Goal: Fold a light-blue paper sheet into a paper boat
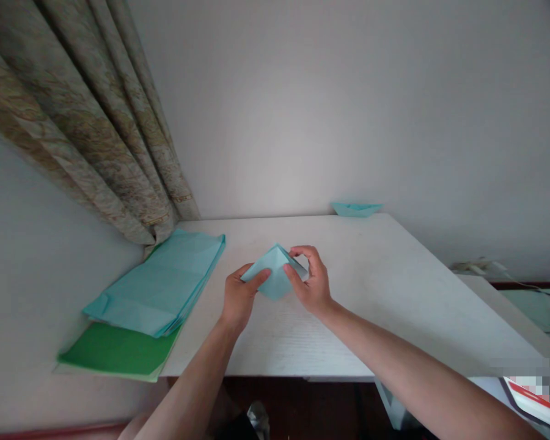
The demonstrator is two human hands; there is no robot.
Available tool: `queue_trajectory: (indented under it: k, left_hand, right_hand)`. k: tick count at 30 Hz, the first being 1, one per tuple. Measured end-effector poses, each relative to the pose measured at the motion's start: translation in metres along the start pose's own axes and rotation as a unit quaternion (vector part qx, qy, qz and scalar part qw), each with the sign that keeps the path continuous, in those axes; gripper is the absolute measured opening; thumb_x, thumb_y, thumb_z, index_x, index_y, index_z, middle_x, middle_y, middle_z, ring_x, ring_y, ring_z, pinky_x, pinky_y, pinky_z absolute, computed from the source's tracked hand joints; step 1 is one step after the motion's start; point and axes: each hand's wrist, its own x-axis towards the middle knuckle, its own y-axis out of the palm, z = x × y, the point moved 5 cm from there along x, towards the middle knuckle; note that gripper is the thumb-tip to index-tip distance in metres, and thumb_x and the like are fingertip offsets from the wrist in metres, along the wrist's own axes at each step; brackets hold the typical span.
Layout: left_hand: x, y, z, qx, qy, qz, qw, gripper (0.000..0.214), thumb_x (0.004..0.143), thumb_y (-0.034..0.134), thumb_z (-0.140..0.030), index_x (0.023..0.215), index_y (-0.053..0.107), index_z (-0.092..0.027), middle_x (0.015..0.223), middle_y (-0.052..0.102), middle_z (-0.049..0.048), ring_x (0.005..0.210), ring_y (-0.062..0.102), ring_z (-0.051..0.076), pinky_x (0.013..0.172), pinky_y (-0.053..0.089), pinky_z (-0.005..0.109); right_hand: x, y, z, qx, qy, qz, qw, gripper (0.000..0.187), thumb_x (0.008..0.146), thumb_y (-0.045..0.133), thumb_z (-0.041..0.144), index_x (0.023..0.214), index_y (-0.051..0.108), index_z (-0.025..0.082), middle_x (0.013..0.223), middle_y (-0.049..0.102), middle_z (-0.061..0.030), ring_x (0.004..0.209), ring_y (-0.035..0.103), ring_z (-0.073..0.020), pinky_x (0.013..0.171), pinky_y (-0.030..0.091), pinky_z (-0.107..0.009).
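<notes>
Both hands hold a piece of folded light blue paper [274, 273] in the air above the white table [385, 293]. It forms a diamond shape with a point upward. My left hand [242, 296] pinches its left side, with the thumb across the front. My right hand [309, 281] grips its right side, fingers curled over the top edge. A small blue paper boat [356, 209] sits at the far table edge against the wall, out of reach of both hands.
A stack of folded blue paper [158, 284] lies to the left on sheets of green paper [114, 348]. A patterned curtain [87, 134] hangs in the far left corner. A cable and plug [474, 267] lie beyond the right table edge. A red and white item [531, 397] shows at lower right.
</notes>
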Motion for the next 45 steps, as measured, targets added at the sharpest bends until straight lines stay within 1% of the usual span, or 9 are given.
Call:
queue_trajectory:
  k: [3,7,17,25,31,34,39,42,45]
  left_hand:
    - [0.000,-0.003,0.002,0.009,0.007,-0.009,1.000,0.022,0.065,0.077,-0.029,0.075,0.067,-0.012,0.063,0.059,-0.0005,0.056,0.052,0.011,0.056,0.045,0.024]
    - [0.000,-0.007,0.001,0.022,0.009,-0.033,0.999,0.025,0.064,0.077,-0.033,0.066,0.064,-0.012,0.058,0.055,-0.0016,0.053,0.049,0.010,0.052,0.041,0.022]
    - [0.000,-0.014,-0.006,0.178,0.006,-0.082,0.981,0.049,0.069,0.065,-0.056,0.049,0.045,-0.016,0.046,0.033,-0.0065,0.043,0.027,0.006,0.040,0.020,0.021]
    - [0.000,-0.014,-0.015,0.254,0.080,-0.088,0.960,0.047,0.081,0.052,-0.054,0.055,0.038,-0.018,0.052,0.026,-0.0069,0.047,0.025,0.007,0.043,0.020,0.020]
    - [0.001,-0.012,-0.004,0.204,0.028,-0.040,0.978,0.038,0.076,0.062,-0.050,0.060,0.056,-0.016,0.050,0.044,-0.0054,0.045,0.039,0.008,0.043,0.030,0.020]
    - [-0.001,-0.005,0.009,0.122,-0.070,0.050,0.989,0.031,0.067,0.073,-0.041,0.081,0.069,-0.014,0.070,0.066,0.0030,0.057,0.058,0.014,0.058,0.047,0.026]
    - [-0.004,-0.001,0.019,0.079,-0.139,0.114,0.981,0.029,0.063,0.078,-0.030,0.084,0.072,-0.011,0.081,0.072,0.0100,0.069,0.065,0.020,0.068,0.052,0.032]
    - [-0.001,-0.007,0.017,0.084,-0.151,0.080,0.982,0.029,0.061,0.079,-0.028,0.083,0.072,-0.012,0.079,0.072,0.0094,0.066,0.065,0.018,0.064,0.053,0.030]
    - [0.007,-0.021,0.005,0.044,-0.104,-0.040,0.993,0.028,0.058,0.081,-0.027,0.079,0.071,-0.011,0.076,0.071,0.0073,0.064,0.064,0.015,0.062,0.055,0.027]
  right_hand:
    - [0.004,0.003,-0.011,0.025,0.098,0.010,0.995,0.050,0.072,0.071,0.033,0.117,0.052,0.022,0.108,0.060,-0.0083,0.096,0.058,-0.0215,0.084,0.048,-0.036]
    - [0.001,0.014,-0.027,0.099,0.244,0.083,0.961,0.025,0.074,0.068,0.041,0.082,0.064,0.017,0.069,0.062,-0.0015,0.061,0.056,-0.0143,0.056,0.043,-0.025]
    - [-0.004,0.017,-0.041,0.112,0.325,0.100,0.934,0.032,0.067,0.071,0.047,0.060,0.061,0.017,0.048,0.045,0.0053,0.044,0.036,-0.0081,0.043,0.024,-0.023]
    - [-0.011,0.029,-0.039,0.271,0.426,0.130,0.854,0.044,0.056,0.081,0.033,0.095,0.068,0.020,0.078,0.068,-0.0032,0.065,0.059,-0.0164,0.060,0.044,-0.029]
    - [-0.010,0.023,-0.042,0.219,0.423,0.103,0.873,0.029,0.057,0.079,0.038,0.060,0.061,0.015,0.055,0.058,0.0004,0.049,0.047,-0.0113,0.048,0.036,-0.026]
    - [-0.006,0.017,-0.042,0.198,0.400,0.059,0.893,0.034,0.056,0.079,0.041,0.054,0.057,0.016,0.049,0.052,0.0031,0.044,0.041,-0.0094,0.044,0.031,-0.024]
    - [-0.006,0.014,-0.046,0.182,0.411,0.038,0.893,0.033,0.057,0.078,0.044,0.058,0.060,0.016,0.051,0.054,0.0027,0.043,0.042,-0.0098,0.042,0.033,-0.025]
    - [-0.004,0.008,-0.051,0.153,0.391,0.001,0.908,0.033,0.058,0.077,0.043,0.056,0.059,0.016,0.049,0.052,0.0036,0.044,0.042,-0.0094,0.042,0.033,-0.024]
    - [-0.003,0.010,-0.051,0.159,0.385,0.009,0.909,0.031,0.057,0.078,0.043,0.060,0.063,0.016,0.053,0.058,0.0013,0.049,0.051,-0.0125,0.047,0.041,-0.026]
